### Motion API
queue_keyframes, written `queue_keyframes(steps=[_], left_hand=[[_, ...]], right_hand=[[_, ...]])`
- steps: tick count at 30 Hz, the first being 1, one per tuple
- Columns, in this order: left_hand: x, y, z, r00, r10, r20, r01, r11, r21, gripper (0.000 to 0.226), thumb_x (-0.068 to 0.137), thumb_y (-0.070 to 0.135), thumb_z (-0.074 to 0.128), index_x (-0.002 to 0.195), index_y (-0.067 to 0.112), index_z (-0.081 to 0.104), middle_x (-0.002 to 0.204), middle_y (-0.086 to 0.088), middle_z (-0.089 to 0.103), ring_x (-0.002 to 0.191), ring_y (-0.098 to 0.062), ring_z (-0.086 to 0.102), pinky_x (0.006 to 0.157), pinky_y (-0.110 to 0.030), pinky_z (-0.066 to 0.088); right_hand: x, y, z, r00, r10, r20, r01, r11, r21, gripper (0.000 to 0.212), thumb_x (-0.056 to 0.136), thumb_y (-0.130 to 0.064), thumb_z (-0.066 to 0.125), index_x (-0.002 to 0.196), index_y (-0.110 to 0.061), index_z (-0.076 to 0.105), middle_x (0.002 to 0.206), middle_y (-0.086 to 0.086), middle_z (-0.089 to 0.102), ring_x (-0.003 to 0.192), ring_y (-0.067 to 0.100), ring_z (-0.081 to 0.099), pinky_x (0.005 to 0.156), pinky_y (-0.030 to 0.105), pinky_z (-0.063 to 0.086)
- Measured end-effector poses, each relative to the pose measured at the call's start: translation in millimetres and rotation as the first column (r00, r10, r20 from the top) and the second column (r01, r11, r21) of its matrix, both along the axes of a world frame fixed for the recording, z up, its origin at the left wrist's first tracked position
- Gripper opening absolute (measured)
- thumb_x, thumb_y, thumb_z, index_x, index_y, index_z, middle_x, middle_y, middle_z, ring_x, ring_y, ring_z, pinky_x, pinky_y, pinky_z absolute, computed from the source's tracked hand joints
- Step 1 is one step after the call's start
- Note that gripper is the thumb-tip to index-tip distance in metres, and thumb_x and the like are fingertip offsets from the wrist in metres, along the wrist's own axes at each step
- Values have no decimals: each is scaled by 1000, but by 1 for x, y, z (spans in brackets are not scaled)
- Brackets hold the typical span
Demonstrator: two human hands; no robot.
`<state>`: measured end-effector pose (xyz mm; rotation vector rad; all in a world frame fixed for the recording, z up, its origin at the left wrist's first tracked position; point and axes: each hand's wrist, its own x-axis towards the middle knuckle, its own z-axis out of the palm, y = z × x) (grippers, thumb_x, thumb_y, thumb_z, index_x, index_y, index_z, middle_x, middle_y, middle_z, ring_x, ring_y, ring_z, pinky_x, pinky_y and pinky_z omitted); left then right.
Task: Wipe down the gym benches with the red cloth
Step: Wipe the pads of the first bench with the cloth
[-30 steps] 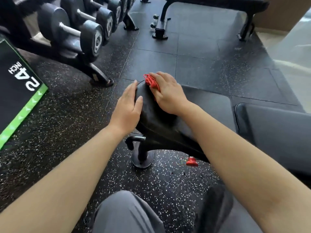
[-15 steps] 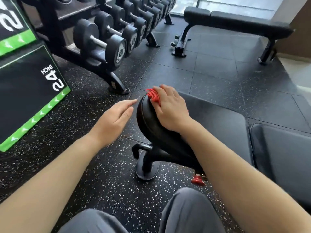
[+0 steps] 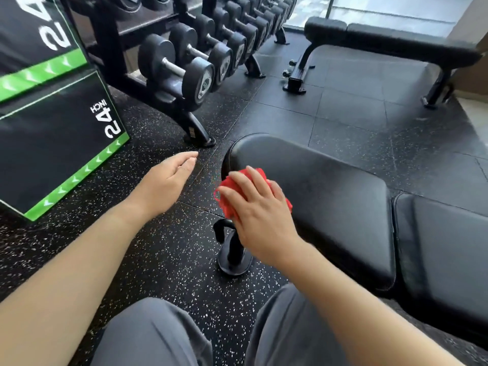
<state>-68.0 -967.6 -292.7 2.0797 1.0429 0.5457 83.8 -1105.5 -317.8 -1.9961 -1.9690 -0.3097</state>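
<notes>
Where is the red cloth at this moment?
In the head view, the red cloth lies under the right hand, pressed on the near bench at its rounded left end, just right of the empty left hand.

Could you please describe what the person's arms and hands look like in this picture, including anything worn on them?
Both forearms are bare up to the frame's edge, with no sleeves in view. The left hand and the right hand wear no gloves, and no rings, watch or wristband can be seen. The fingernails look short and unpainted. Lower down, the person's legs are in plain grey trousers.
</notes>
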Motion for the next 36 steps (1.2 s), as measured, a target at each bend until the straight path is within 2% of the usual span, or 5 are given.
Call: queue_keyframes(steps=[10,18,23,32,36], left_hand=[[4,-16,16,1000,-22,6,22,1000,14,38,100,37,35,133,27,50,133,13,51,124,-4,43,102,-23,29],[56,-41,7,988,-121,95,99,973,207,30,97,16,45,124,13,58,129,2,53,118,-2,42,102,-12,25],[92,-55,6,964,-267,0,252,910,330,41,89,31,43,123,16,60,136,-2,51,130,-13,41,115,-38,23],[96,-60,0,961,-277,-26,267,891,368,31,94,25,49,123,19,59,137,3,49,132,-11,38,116,-48,11],[98,-62,-14,952,-226,-205,294,857,422,36,96,33,45,130,23,53,143,5,43,139,-14,28,116,-45,2]], right_hand=[[24,85,29,979,-66,-192,46,993,-108,35,94,-35,44,127,-24,50,132,-1,47,125,23,37,97,46,38],[31,-63,-19,995,-96,-7,96,994,50,53,85,-32,44,137,-26,42,145,3,42,133,30,36,97,41,38],[55,-129,-35,982,-190,20,191,981,-18,64,78,-29,49,140,-29,33,148,1,34,136,25,29,102,34,30],[89,-123,-21,788,-366,-495,418,909,-6,44,93,-26,48,135,-16,47,144,7,41,134,23,35,111,24,19],[90,-87,-8,782,-378,-496,406,912,-55,50,91,-40,44,135,-15,47,142,8,42,134,24,34,113,33,23]])
